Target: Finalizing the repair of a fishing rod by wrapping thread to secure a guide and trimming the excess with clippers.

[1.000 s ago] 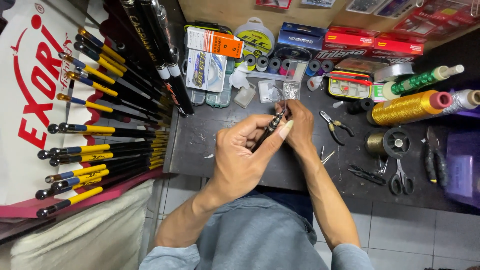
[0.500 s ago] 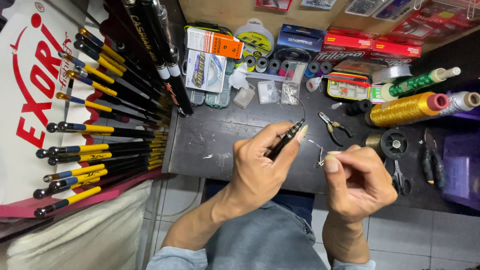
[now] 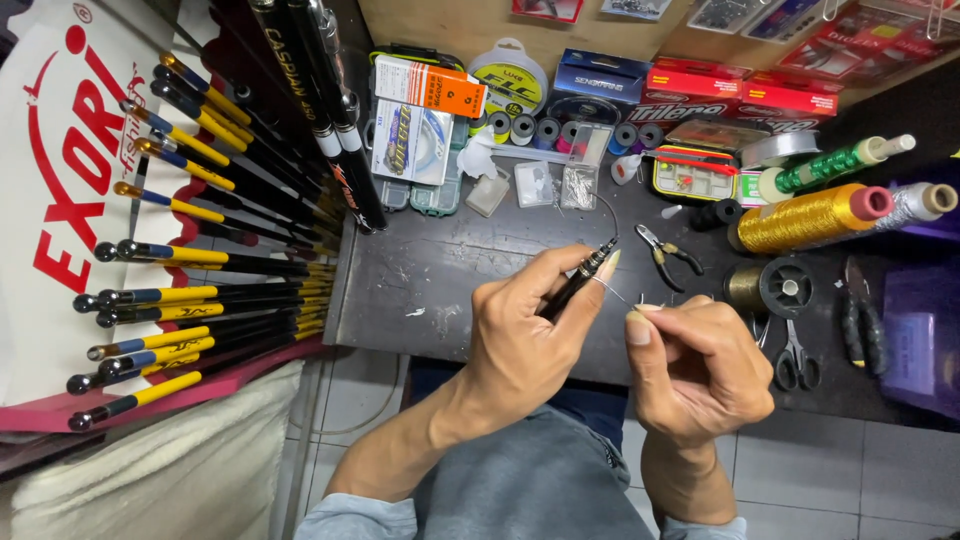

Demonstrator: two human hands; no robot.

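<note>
My left hand [image 3: 525,335] grips a thin black rod tip [image 3: 588,272], pointing up and away over the dark worktable [image 3: 440,270]. A fine thread [image 3: 618,293] runs from the rod tip to my right hand [image 3: 695,365], whose thumb and forefinger pinch its end just right of the rod. A thin wire curls above the tip. Both hands hover above the table's front edge, over my lap.
Small pliers [image 3: 662,250] lie just beyond the hands. Gold thread spools [image 3: 810,218], a green spool [image 3: 835,165], a black reel [image 3: 785,288] and scissors [image 3: 795,355] sit to the right. Boxes and line spools [image 3: 510,85] line the back. Black-and-yellow fishing rods [image 3: 200,290] fan out on the left.
A second ago both hands were together at the rod tip. My right hand then pulled away to the right with the thread, and now it has closed back in toward the tip.
</note>
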